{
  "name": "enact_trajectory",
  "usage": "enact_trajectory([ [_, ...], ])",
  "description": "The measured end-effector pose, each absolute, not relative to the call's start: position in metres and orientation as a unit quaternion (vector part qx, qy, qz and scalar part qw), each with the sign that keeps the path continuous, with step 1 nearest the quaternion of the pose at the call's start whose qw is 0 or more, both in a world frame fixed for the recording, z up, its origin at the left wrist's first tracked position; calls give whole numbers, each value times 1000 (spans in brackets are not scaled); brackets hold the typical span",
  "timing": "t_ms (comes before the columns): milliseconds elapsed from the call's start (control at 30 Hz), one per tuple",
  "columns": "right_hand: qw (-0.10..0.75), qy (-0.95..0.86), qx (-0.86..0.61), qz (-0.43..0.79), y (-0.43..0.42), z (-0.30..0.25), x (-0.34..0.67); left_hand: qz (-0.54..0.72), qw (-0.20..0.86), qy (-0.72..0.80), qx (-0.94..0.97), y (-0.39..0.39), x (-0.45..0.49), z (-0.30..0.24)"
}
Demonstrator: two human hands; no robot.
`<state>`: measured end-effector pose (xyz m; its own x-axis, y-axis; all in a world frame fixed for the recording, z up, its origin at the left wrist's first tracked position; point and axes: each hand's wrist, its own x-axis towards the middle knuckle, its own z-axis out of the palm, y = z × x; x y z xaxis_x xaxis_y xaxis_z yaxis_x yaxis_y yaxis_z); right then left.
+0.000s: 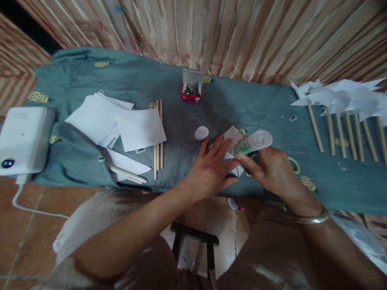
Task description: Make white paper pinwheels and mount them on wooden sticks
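A small sheet of folded white paper [232, 133] lies on the cloth in front of me. My left hand [213, 167] rests on it with fingers spread, pressing it flat. My right hand [276, 169] is closed around a green and white glue stick [255, 141], tilted over the paper; its lower end is hidden by the fingers. A round white cap [201, 133] lies just beyond my left fingertips. Several white paper pinwheels [338, 98] on wooden sticks [316, 129] lie in a row at the right.
White paper sheets [99, 114] lie to the left, partly over wooden sticks [161, 157]. A pen [127, 174] is near the front edge. An open red box [191, 96] holds small metal pieces. A white device [26, 139] stands far left, and a roll of tape [294, 165] lies right.
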<state>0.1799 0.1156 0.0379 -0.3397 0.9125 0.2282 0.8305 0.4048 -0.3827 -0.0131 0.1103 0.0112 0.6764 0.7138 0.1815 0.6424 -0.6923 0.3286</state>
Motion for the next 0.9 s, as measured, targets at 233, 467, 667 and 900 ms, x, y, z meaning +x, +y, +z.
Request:
enact_trajectory([
  [233, 207, -795, -559, 111, 114, 37, 182, 149, 120, 374, 908, 110, -13, 10],
  [467, 246, -689, -637, 244, 116, 36, 185, 162, 117, 374, 906, 110, -13, 8],
  [667, 388, -583, -600, 386, 127, 31, 186, 163, 135, 375, 903, 111, -13, 9],
  [900, 327, -667, -613, 267, 125, 35, 184, 152, 126, 376, 905, 111, -13, 11],
])
